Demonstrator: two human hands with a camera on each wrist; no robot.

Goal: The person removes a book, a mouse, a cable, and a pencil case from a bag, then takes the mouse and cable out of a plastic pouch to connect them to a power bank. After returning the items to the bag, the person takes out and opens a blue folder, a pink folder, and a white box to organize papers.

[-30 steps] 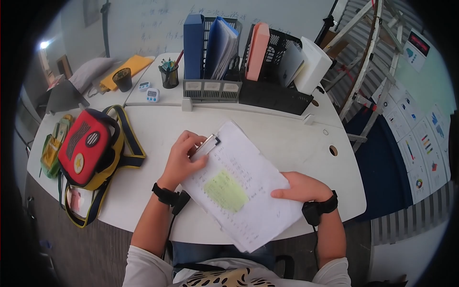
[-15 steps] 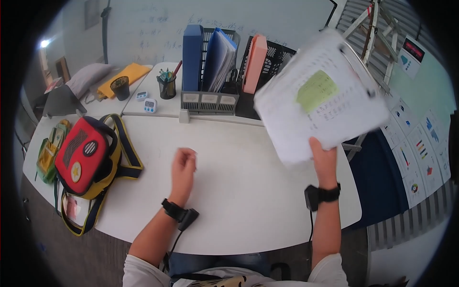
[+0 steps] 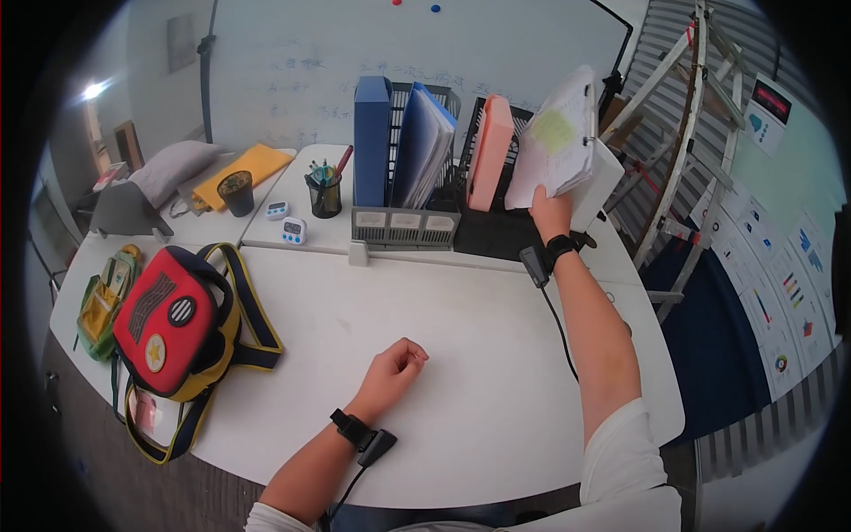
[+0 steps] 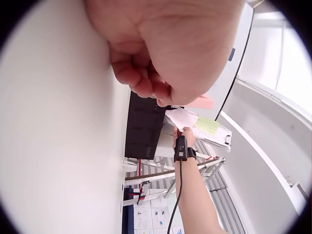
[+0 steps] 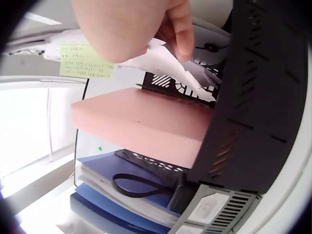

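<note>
My right hand (image 3: 551, 215) grips the lower edge of a clipped stack of papers (image 3: 576, 160), held upright over the right part of the black file rack (image 3: 487, 241). A yellow-green sticky note (image 5: 85, 61) is on the front sheet. In the right wrist view the sheets' lower corners reach in beside the rack's wall (image 5: 253, 97). Left of the papers stands a pink file box (image 3: 490, 155); a white file holder (image 3: 603, 182) is partly behind them. My left hand (image 3: 390, 377) rests at the white desk (image 3: 479, 417), its fingers loosely curled round nothing.
A grey rack (image 3: 406, 229) with blue folders (image 3: 424, 146) adjoins the black one. Left of it are a pen cup (image 3: 325, 195) and small timers (image 3: 293, 231). A red backpack (image 3: 173, 319) lies at the desk's left. Beyond the right edge stands a ladder (image 3: 656, 168).
The left hand let go of the papers and came down to the desk. My right hand carried them from the desk's front up and back to the black rack, turning them upright.
</note>
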